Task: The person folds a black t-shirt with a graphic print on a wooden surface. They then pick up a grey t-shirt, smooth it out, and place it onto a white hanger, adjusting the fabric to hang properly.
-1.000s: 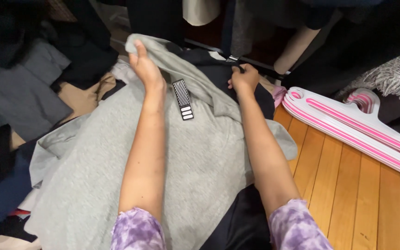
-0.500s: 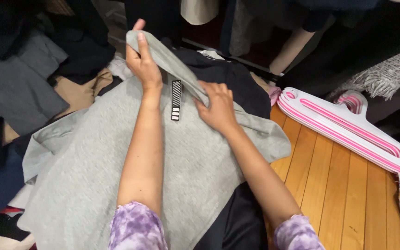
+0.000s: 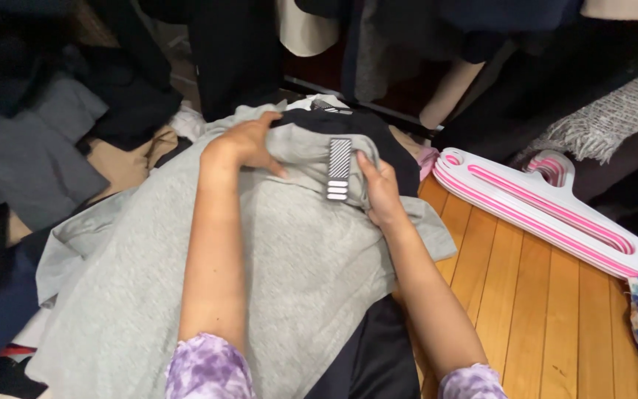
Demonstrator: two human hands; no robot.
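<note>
Both hands (image 3: 249, 144) (image 3: 379, 188) lowered, now flanking striped label (image 3: 339, 169).

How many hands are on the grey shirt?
2: the left hand grips the grey shirt near its top edge, the right hand pinches it beside the striped tag.

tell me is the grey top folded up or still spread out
Mostly spread out. The grey top lies wide over the clothes pile; only its upper edge is bunched where the left hand and right hand grip it.
</note>
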